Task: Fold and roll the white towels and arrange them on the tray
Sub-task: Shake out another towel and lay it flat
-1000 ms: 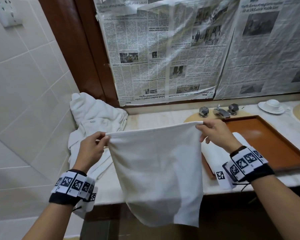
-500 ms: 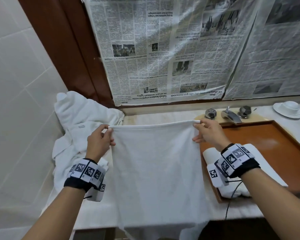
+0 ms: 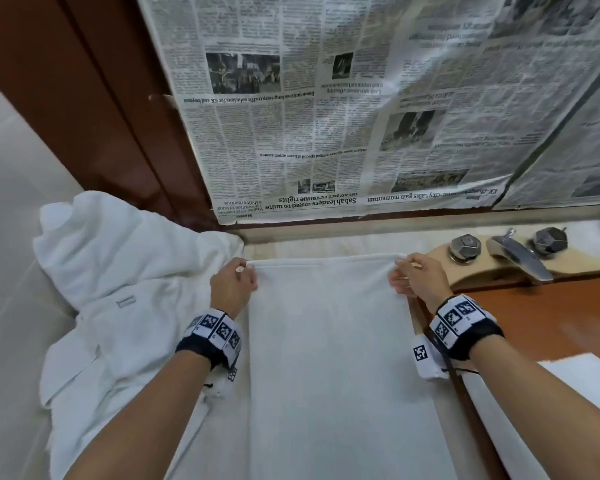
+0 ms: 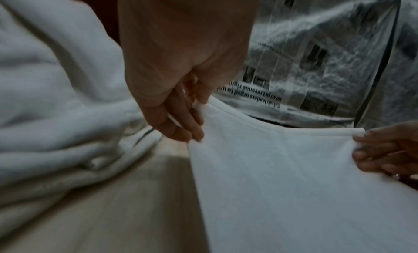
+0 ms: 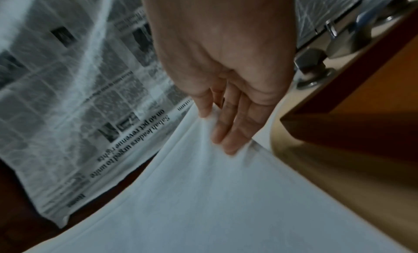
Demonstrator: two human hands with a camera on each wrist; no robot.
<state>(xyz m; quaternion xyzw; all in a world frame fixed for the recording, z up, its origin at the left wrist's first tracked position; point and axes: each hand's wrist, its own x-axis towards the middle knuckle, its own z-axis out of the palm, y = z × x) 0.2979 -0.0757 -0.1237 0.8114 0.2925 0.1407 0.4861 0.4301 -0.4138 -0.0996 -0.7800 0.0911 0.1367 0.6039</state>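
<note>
Since a second ago the white towel (image 3: 329, 341) has come down from hanging in the air to lie spread on the counter (image 3: 343, 242), beside the tray (image 3: 551, 306). The left hand (image 3: 232, 285) and right hand (image 3: 418, 277) each pinch a far corner. This looks like the laying-out step; the fold next calls for matching the edges squarely.

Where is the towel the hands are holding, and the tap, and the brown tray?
towel (image 3: 326, 341), head view, middle of the flat cloth.
tap (image 3: 520, 259), head view, on its silver spout.
tray (image 3: 551, 317), head view, bare brown floor.
</note>
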